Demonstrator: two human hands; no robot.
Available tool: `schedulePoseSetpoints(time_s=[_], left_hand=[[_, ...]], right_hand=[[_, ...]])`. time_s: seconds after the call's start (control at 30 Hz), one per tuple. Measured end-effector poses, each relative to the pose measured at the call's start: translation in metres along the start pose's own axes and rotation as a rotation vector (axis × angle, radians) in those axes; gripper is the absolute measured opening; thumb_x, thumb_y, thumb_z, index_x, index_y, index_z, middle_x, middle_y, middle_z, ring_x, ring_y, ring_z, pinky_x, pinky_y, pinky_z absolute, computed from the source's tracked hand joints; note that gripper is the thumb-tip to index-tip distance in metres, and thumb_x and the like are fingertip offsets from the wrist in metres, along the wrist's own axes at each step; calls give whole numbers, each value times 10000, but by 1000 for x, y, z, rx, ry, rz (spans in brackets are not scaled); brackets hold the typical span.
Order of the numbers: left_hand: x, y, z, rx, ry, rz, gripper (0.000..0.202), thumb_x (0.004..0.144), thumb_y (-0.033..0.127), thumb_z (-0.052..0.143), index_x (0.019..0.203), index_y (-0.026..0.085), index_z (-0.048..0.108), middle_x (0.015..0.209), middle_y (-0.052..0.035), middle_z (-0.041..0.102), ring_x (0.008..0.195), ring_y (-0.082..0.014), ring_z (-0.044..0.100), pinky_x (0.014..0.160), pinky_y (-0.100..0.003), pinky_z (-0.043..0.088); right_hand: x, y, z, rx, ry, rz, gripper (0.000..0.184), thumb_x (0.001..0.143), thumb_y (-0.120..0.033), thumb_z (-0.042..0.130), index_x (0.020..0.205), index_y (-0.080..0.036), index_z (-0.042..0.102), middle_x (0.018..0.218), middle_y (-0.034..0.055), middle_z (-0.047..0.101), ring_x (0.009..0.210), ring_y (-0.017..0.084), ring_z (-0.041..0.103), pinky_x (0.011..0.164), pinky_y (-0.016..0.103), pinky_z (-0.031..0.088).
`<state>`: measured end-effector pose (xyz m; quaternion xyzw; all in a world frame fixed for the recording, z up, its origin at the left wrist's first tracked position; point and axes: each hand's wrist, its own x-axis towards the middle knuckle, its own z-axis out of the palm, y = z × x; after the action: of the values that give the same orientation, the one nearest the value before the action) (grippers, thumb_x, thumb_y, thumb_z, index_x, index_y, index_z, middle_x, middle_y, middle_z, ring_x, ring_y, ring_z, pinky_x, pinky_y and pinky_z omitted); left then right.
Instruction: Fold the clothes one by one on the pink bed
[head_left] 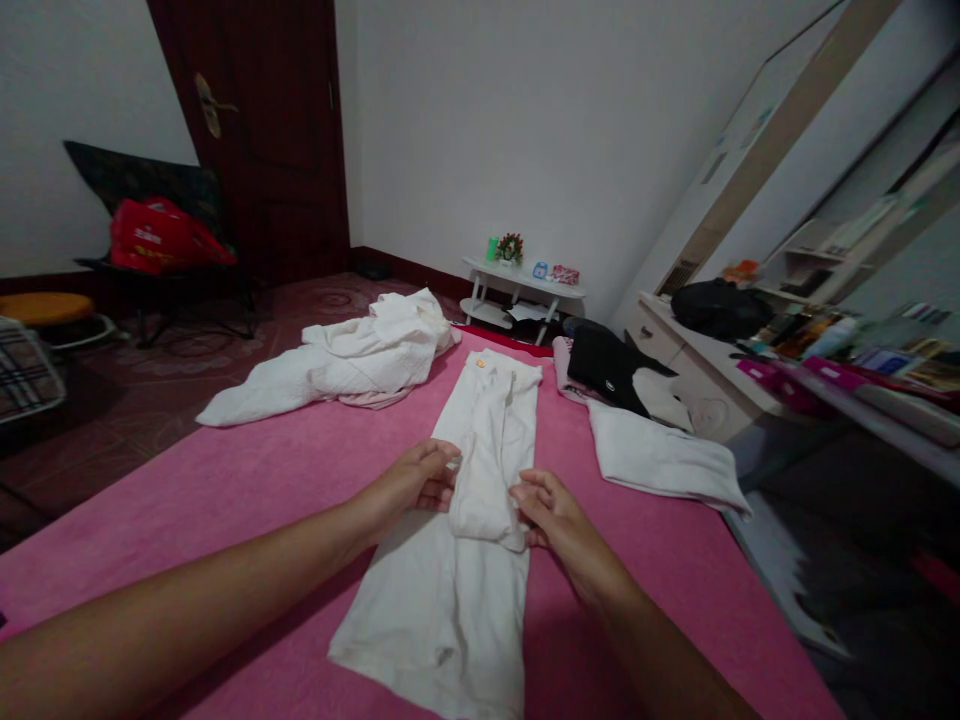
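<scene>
A long white garment (457, 570) lies flat along the pink bed cover (225, 500), its far end by an orange label. A narrower folded part (487, 470) lies on top of it in the middle. My left hand (416, 478) pinches the left edge of that folded part. On the other side my right hand (547, 508) pinches its lower right edge. Both forearms reach in from the near edge.
A crumpled white heap (352, 365) lies at the far left of the bed. A folded white cloth (660, 455) and black-and-white clothing (611, 370) lie at the right. A cluttered desk (750, 340) stands right, a small white table (525, 285) beyond, a chair with a red bag (161, 235) left.
</scene>
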<state>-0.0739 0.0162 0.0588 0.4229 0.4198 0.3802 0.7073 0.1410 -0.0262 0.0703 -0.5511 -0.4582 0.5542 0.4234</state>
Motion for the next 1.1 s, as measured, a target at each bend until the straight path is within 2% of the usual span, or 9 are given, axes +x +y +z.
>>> schedulePoseSetpoints(time_s=[0.13, 0.23, 0.37, 0.47, 0.6, 0.7, 0.8, 0.97, 1.1], left_hand=[[-1, -12, -2, 105, -114, 125, 626, 715, 468, 745, 1215, 190, 491, 652, 73, 484, 528, -64, 470, 526, -181, 350], [0, -15, 0, 163, -221, 240, 658, 704, 379, 772, 1277, 174, 522, 732, 33, 544, 570, -66, 466, 538, -186, 322], [-1, -11, -2, 292, -257, 383, 534, 788, 362, 684, 1283, 190, 581, 1049, -80, 613, 857, -174, 565, 719, -268, 415], [-3, -8, -7, 465, -265, 499, 433, 827, 374, 632, 1229, 212, 642, 1101, -90, 621, 1021, -244, 546, 890, -368, 405], [-5, -6, -6, 401, -342, 456, 471, 836, 367, 625, 1285, 229, 596, 1234, -88, 600, 1117, -254, 535, 964, -395, 377], [-6, -5, -3, 277, -368, 373, 496, 828, 365, 640, 1296, 212, 583, 1305, -98, 562, 1090, -235, 555, 895, -339, 421], [-6, -7, -2, 256, -341, 344, 452, 817, 352, 648, 1230, 169, 634, 1225, -115, 602, 951, -202, 594, 758, -267, 443], [-14, -13, -13, 642, -189, 305, 395, 810, 270, 597, 1178, 137, 654, 813, -46, 646, 612, -114, 514, 542, -203, 374], [-33, -7, -27, 1064, -230, 494, 346, 815, 172, 561, 1143, 200, 668, 1081, -80, 612, 777, -142, 587, 701, -241, 468]], right_hand=[[-3, 12, -5, -2, -98, 31, 611, 712, -485, 724, 1164, -212, 417, 725, -55, 554, 501, 87, 522, 435, 192, 397], [-7, 8, -3, 6, -145, -6, 595, 705, -438, 731, 1184, -214, 459, 694, -60, 551, 447, 68, 470, 398, 175, 331], [-10, 4, 2, 77, -82, -204, 448, 695, -307, 738, 1104, -209, 584, 885, -3, 594, 532, 50, 484, 481, 192, 382], [-10, 8, 7, 53, -78, -192, 471, 711, -333, 731, 1138, -209, 575, 941, 27, 617, 544, 64, 531, 488, 202, 393], [-6, 14, 11, 103, -75, -62, 601, 740, -498, 691, 1235, -224, 489, 881, 27, 626, 521, 102, 580, 417, 189, 348], [-3, 12, 12, 195, -78, -33, 622, 735, -496, 706, 1235, -194, 493, 596, -62, 527, 430, 73, 465, 411, 170, 308], [-2, 11, 10, 206, -19, -113, 615, 717, -453, 734, 1220, -197, 490, 581, -85, 497, 389, 42, 355, 391, 165, 250], [-2, 23, -7, -221, -7, -201, 390, 789, -368, 635, 1119, -179, 547, 542, -83, 478, 407, 77, 390, 420, 198, 330], [-10, 29, -29, -745, 46, -454, 220, 812, -211, 541, 998, -191, 655, 765, 19, 618, 648, 151, 589, 602, 276, 505]])
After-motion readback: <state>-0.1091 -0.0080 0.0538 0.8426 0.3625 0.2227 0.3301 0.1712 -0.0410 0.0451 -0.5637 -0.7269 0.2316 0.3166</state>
